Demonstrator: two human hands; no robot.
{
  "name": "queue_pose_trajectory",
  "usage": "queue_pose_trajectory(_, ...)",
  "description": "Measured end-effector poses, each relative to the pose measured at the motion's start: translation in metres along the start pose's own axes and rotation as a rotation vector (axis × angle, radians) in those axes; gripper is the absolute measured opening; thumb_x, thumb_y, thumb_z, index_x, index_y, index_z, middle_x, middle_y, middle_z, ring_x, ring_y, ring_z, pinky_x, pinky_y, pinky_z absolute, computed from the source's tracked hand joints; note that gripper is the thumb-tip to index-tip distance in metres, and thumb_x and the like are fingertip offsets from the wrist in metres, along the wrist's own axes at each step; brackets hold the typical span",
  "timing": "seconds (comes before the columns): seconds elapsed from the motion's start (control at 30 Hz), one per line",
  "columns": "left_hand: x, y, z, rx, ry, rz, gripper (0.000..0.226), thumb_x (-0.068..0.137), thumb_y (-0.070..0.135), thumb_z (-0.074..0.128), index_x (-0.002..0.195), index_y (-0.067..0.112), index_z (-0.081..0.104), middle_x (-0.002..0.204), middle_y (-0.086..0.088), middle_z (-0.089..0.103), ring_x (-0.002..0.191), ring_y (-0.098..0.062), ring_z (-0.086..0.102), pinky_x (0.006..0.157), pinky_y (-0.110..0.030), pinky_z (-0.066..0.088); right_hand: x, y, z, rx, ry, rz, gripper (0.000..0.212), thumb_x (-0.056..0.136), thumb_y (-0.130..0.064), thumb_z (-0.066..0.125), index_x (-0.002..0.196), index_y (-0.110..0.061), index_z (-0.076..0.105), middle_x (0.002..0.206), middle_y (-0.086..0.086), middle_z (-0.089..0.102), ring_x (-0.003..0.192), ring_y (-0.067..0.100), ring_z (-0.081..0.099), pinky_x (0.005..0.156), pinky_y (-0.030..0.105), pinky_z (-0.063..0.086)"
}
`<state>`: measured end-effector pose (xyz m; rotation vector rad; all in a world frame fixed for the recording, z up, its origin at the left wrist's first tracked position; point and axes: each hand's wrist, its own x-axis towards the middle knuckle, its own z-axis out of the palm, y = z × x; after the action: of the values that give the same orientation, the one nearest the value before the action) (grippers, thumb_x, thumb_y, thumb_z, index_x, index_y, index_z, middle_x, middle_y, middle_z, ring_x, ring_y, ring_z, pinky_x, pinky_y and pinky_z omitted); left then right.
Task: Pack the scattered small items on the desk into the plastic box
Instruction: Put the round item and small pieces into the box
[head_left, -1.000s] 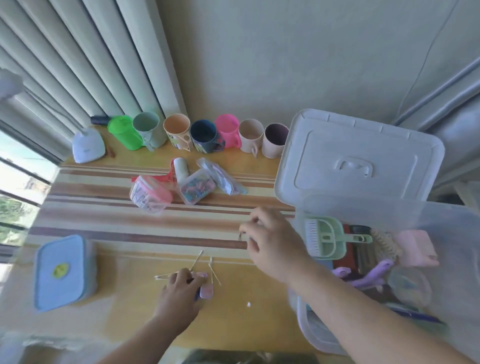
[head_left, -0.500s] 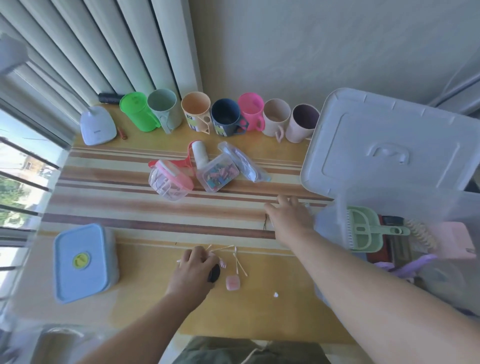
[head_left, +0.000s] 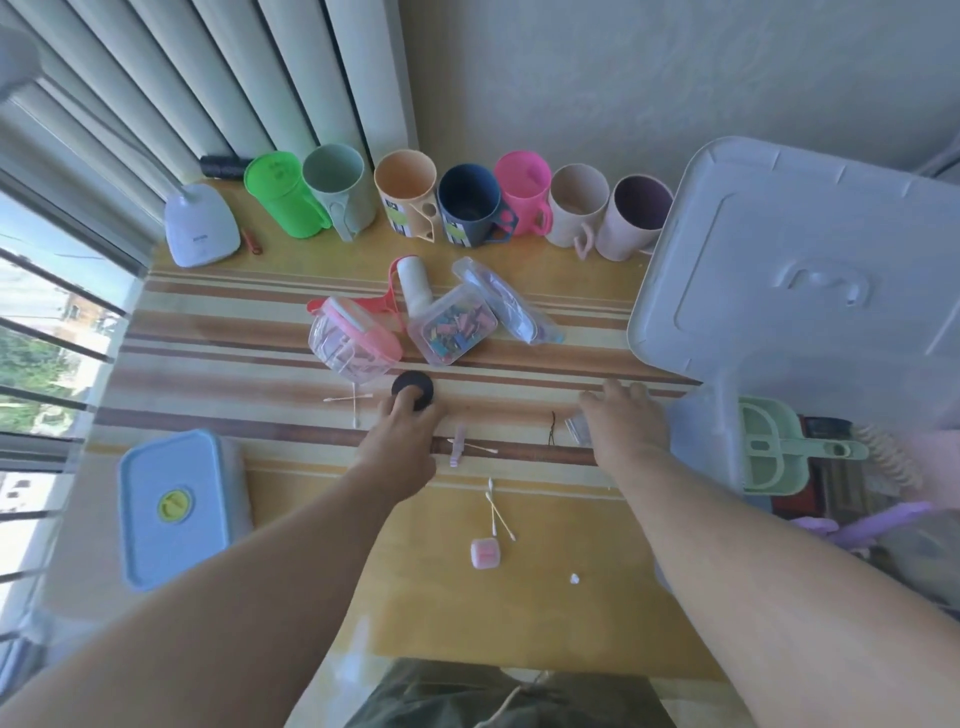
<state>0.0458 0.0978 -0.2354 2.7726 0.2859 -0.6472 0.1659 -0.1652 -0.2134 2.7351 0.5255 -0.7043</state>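
Observation:
My left hand (head_left: 402, 439) reaches forward over the desk, its fingertips closed on a black round disc (head_left: 412, 388). My right hand (head_left: 626, 421) lies palm down with fingers spread, right beside the clear plastic box (head_left: 701, 434); a small clear packet (head_left: 576, 430) shows under its thumb side, and a black hairpin (head_left: 552, 428) lies just left of it. Loose on the desk are cotton swabs (head_left: 498, 514), more swabs (head_left: 348, 399), a pink clip (head_left: 458, 444), a pink cube (head_left: 485, 553) and a white bit (head_left: 574, 578). A green dustpan (head_left: 769, 452) lies in the box.
The box lid (head_left: 789, 260) leans at the back right. A pink-lidded jar (head_left: 353, 343), a clear clip case (head_left: 452, 330), a clear bag (head_left: 506, 309) and a white bottle (head_left: 415, 283) sit mid-desk. Mugs (head_left: 470, 210) line the wall. A blue lunch box (head_left: 176, 506) is at left, a lamp base (head_left: 202, 226) behind.
My left hand has moved forward from the swabs and pink cube, carrying the black disc away from me. My right hand has flattened from a pinch and stays beside the box.

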Motion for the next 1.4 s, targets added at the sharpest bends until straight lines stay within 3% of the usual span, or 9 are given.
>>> queue_pose_trajectory(0.17, -0.005, -0.016, 0.002, -0.085, 0.078, -0.132, 0.081, 0.077, 0.047, 0.075, 0.149, 0.031, 0.039, 0.149, -0.003, 0.036, 0.136, -0.033, 0.035, 0.107, -0.048, 0.046, 0.002, 0.004, 0.004, -0.025, 0.002, 0.070, 0.052, 0.086, -0.007, 0.061, 0.133, -0.028, 0.053, 0.132, 0.002, 0.052, 0.124, 0.032, 0.045, 0.094, 0.041, 0.044)
queue_pose_trajectory(0.33, -0.008, -0.027, 0.005, -0.116, 0.037, -0.227, 0.087, 0.075, 0.055, 0.075, 0.150, 0.038, 0.035, 0.144, -0.003, 0.034, 0.132, -0.034, 0.036, 0.107, -0.049, 0.046, 0.004, -0.010, 0.000, 0.043, 0.021, -0.070, 0.043, 0.083, -0.018, 0.071, 0.121, -0.032, 0.057, 0.124, -0.002, 0.054, 0.120, 0.030, 0.050, 0.100, 0.050, 0.043)
queue_pose_trajectory(0.47, -0.010, -0.022, 0.006, -0.191, 0.017, -0.230, 0.068, 0.080, 0.044, 0.075, 0.140, 0.040, 0.043, 0.122, -0.005, 0.049, 0.114, -0.033, 0.052, 0.091, -0.044, 0.053, -0.001, -0.030, -0.011, 0.369, -0.010, -0.127, 0.045, 0.078, -0.029, 0.077, 0.117, -0.033, 0.055, 0.114, -0.005, 0.044, 0.101, 0.025, 0.056, 0.070, 0.037, 0.049)
queue_pose_trajectory(0.7, -0.009, -0.018, 0.009, -0.397, -0.032, -0.339, 0.056, 0.083, 0.037, 0.077, 0.127, 0.032, 0.042, 0.103, -0.003, 0.062, 0.087, -0.024, 0.063, 0.062, -0.033, 0.051, -0.023, -0.043, -0.044, 0.696, 0.065, -0.200, 0.041, 0.077, -0.033, 0.075, 0.114, -0.039, 0.056, 0.119, -0.009, 0.045, 0.095, 0.018, 0.060, 0.077, 0.037, 0.055)
queue_pose_trajectory(0.83, 0.006, -0.021, -0.008, -0.442, -0.013, -0.290, 0.015, 0.096, 0.028, 0.065, 0.110, 0.028, 0.067, 0.117, -0.005, 0.062, 0.093, -0.021, 0.059, 0.085, -0.037, 0.055, -0.042, -0.030, -0.054, 0.713, 0.125, -0.216, 0.041, 0.077, -0.032, 0.074, 0.113, -0.040, 0.057, 0.116, -0.010, 0.045, 0.094, 0.016, 0.059, 0.078, 0.040, 0.057)
queue_pose_trajectory(0.97, 0.021, -0.024, -0.015, -0.243, 0.097, -0.206, 0.030, 0.097, 0.030, 0.062, 0.126, 0.025, 0.065, 0.139, -0.009, 0.049, 0.121, -0.033, 0.048, 0.102, -0.043, 0.044, -0.067, -0.009, -0.065, 0.660, 0.263, -0.253, 0.042, 0.078, -0.029, 0.075, 0.116, -0.039, 0.060, 0.107, -0.013, 0.041, 0.093, 0.012, 0.053, 0.072, 0.041, 0.057)
queue_pose_trajectory(1.13, 0.029, -0.011, -0.001, -0.176, 0.152, -0.220, 0.057, 0.096, 0.044, 0.059, 0.147, 0.029, 0.040, 0.150, -0.003, 0.043, 0.129, -0.040, 0.041, 0.112, -0.046, 0.035, -0.096, 0.020, -0.082, 0.640, 0.463, -0.350, 0.047, 0.077, -0.024, 0.079, 0.121, -0.034, 0.065, 0.106, -0.012, 0.042, 0.093, 0.012, 0.052, 0.067, 0.038, 0.056)
queue_pose_trajectory(1.3, 0.039, -0.008, -0.005, -0.084, 0.085, -0.251, 0.066, 0.091, 0.033, 0.069, 0.150, 0.030, 0.040, 0.142, -0.012, 0.046, 0.120, -0.044, 0.046, 0.104, -0.049, 0.043, -0.107, 0.057, -0.087, 0.677, 0.558, -0.298, 0.053, 0.075, -0.022, 0.085, 0.126, -0.023, 0.071, 0.107, -0.006, 0.048, 0.090, 0.011, 0.055, 0.077, 0.024, 0.047)
queue_pose_trajectory(1.4, 0.045, -0.011, -0.015, -0.133, 0.048, -0.300, 0.046, 0.087, 0.032, 0.074, 0.130, 0.024, 0.058, 0.121, -0.015, 0.053, 0.102, -0.039, 0.057, 0.084, -0.046, 0.054, -0.112, 0.081, -0.086, 0.703, 0.560, -0.212, 0.051, 0.075, -0.021, 0.086, 0.124, -0.023, 0.071, 0.107, -0.004, 0.049, 0.088, 0.013, 0.056, 0.074, 0.024, 0.048)
